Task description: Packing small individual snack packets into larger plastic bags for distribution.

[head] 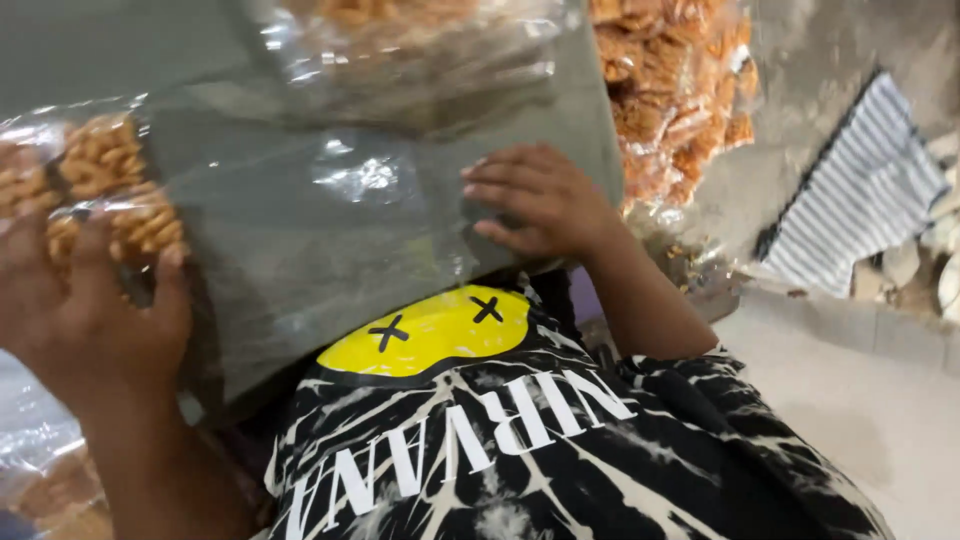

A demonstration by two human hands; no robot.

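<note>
The left hand (85, 310) pinches a snack packet (110, 185) in a closed grip; the right hand (535, 200) (fingers spread flat) presses a clear plastic bag (330, 220)

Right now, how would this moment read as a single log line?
left hand: gripping clear snack bag | right hand: flat on grey-green panel | behind: big bag of orange snacks | right: striped cloth

A pale grey concrete floor (880, 400) carries a striped grey-and-white cloth (860, 195) lying crumpled at right, and clear plastic bags of orange fried snacks (670, 90) beside it.
</note>
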